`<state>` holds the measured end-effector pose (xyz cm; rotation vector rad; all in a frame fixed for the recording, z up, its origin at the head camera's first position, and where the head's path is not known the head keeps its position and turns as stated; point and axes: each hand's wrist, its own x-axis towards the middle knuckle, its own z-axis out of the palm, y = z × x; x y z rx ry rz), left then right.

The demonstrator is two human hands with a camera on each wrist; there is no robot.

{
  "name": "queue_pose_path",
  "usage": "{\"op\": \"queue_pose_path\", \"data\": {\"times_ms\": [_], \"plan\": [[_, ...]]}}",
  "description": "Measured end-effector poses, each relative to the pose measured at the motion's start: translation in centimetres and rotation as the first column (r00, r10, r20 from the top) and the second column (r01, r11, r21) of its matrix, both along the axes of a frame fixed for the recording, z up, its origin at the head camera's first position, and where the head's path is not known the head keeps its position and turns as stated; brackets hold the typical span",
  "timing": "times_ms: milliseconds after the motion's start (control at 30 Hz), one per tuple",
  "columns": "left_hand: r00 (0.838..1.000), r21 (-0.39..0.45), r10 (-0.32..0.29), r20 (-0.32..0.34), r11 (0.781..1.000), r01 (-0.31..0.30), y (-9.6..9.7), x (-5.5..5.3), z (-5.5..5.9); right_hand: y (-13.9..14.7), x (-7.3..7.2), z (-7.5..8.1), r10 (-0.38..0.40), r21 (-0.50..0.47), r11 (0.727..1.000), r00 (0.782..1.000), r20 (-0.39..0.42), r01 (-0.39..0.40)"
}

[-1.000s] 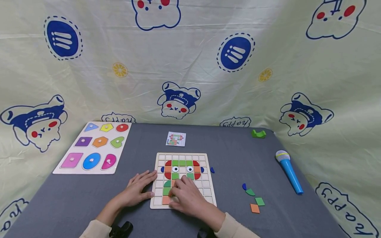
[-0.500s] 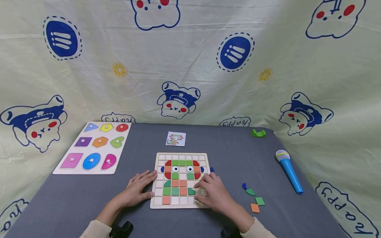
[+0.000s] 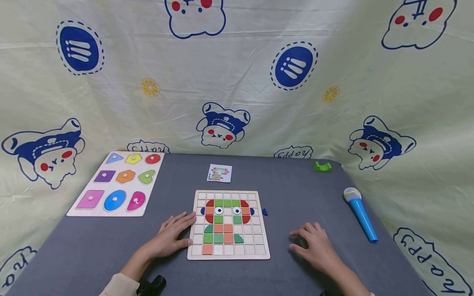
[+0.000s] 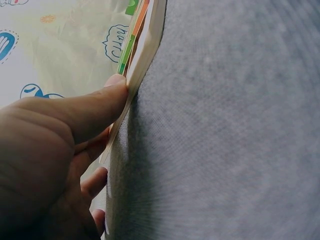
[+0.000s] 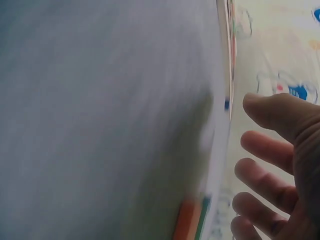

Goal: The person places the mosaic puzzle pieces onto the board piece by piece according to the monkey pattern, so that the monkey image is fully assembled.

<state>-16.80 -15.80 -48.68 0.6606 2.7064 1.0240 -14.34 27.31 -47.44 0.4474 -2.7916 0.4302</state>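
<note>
A wooden grid board (image 3: 263, 250) lies mid-table, with red, green, orange and blue tiles and two eye tiles set in it. My left hand (image 3: 173, 236) rests at its left side. In the left wrist view the thumb (image 4: 102, 102) touches the board's edge (image 4: 150, 47). Right of the board, my right hand (image 3: 314, 246) hovers over the table with spread fingers and nothing between them. An orange tile (image 5: 187, 220) and a green tile (image 5: 203, 217) lie near it in the right wrist view; the hand hides them in the head view.
A blue half-round tile (image 3: 264, 211) lies beside the board's right edge. Behind the board is a picture card (image 3: 219, 173). A shape puzzle (image 3: 153, 189) stands at the left. To the right are a toy microphone (image 3: 361, 216) and a green block (image 3: 322, 167).
My right hand has moved from over the board's lower middle rightward to the loose tiles, uncovering orange and green tiles on the board. My left hand stays at the board's left side.
</note>
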Motion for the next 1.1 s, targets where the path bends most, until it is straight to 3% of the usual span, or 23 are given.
{"op": "queue_pose_path", "data": {"times_ms": [500,833,1100], "plan": [[1.000,0.016,-0.002,0.021,1.000,0.001,0.0,0.1,0.0,6.6,2.1,0.1,-0.125,0.018,0.992,0.982,0.141,0.124],[1.000,0.016,-0.001,0.013,1.000,0.001,0.0,0.0,0.0,8.1,2.0,0.2,-0.120,0.086,0.991,0.966,0.230,0.103],[1.000,0.006,-0.004,0.005,1.000,0.004,0.0,0.0,0.0,8.3,1.8,0.1,-0.119,0.118,0.989,0.959,0.256,0.091]]}}
